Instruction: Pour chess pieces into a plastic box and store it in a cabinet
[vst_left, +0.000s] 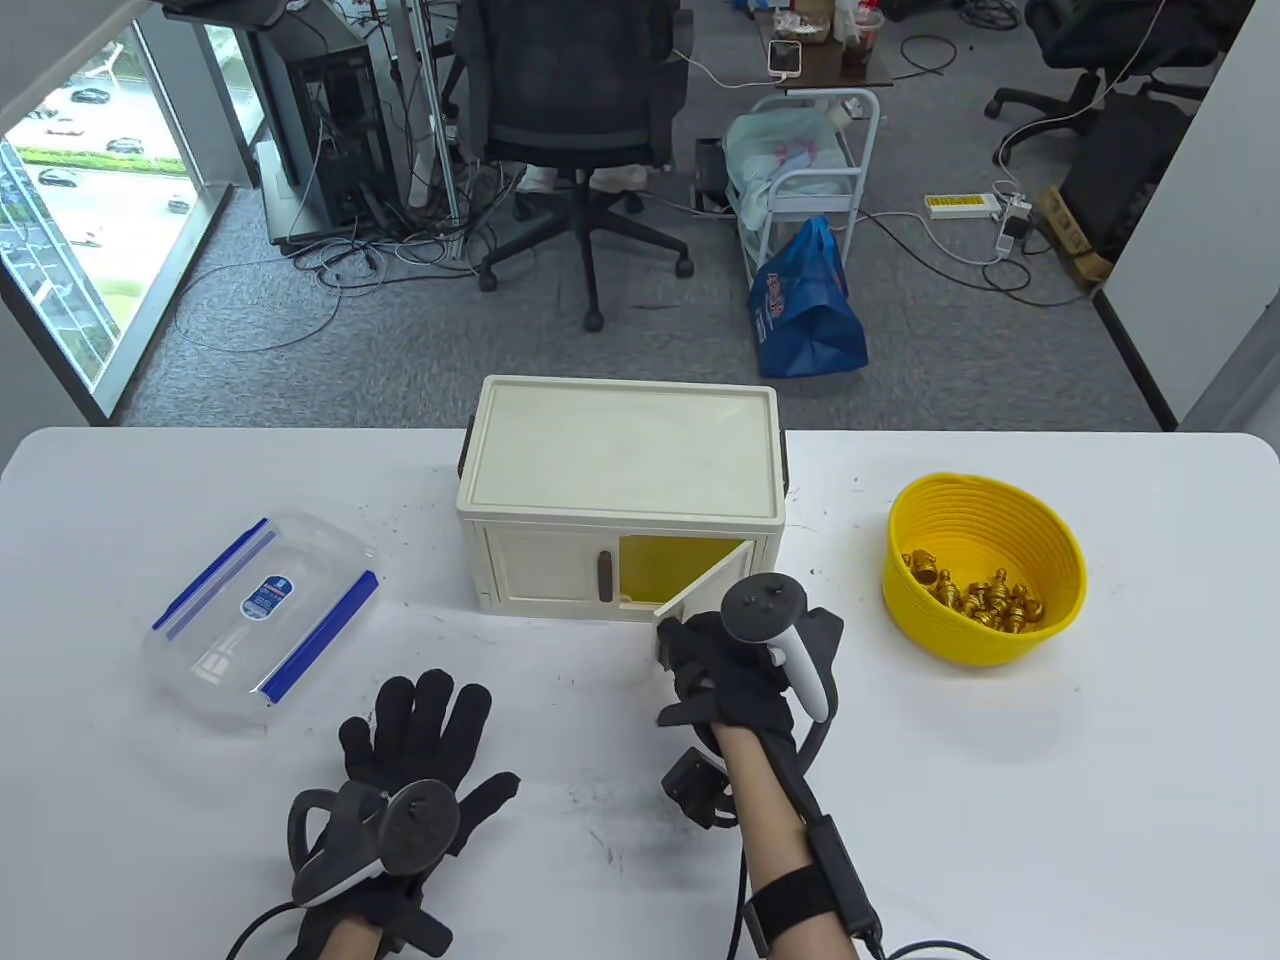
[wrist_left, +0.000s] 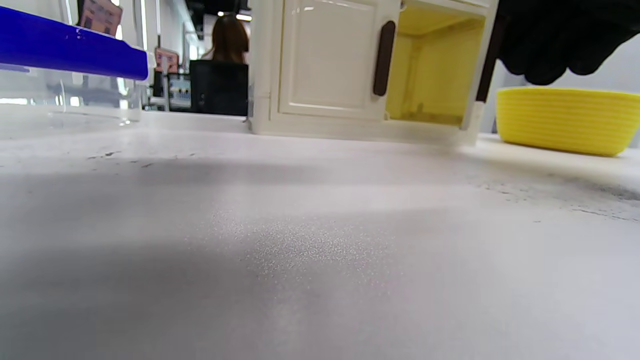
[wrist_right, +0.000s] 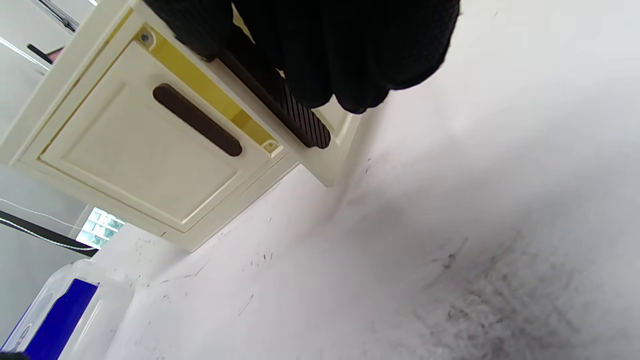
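A cream cabinet (vst_left: 620, 470) stands at the table's middle back. Its left door (vst_left: 545, 570) is closed. Its right door (vst_left: 705, 595) is swung partly open, showing a yellow inside (wrist_left: 425, 80). My right hand (vst_left: 700, 650) grips the open door by its brown handle (wrist_right: 305, 127). A clear plastic box (vst_left: 265, 615) with blue clips and its lid on lies at the left. A yellow bowl (vst_left: 985, 565) at the right holds several gold chess pieces (vst_left: 975, 595). My left hand (vst_left: 420, 745) rests flat on the table, fingers spread, holding nothing.
The white table (vst_left: 1000, 800) carries dark scuff marks near its middle. Beyond its far edge are an office chair (vst_left: 580, 110), a blue bag (vst_left: 810, 300) and cables on the floor.
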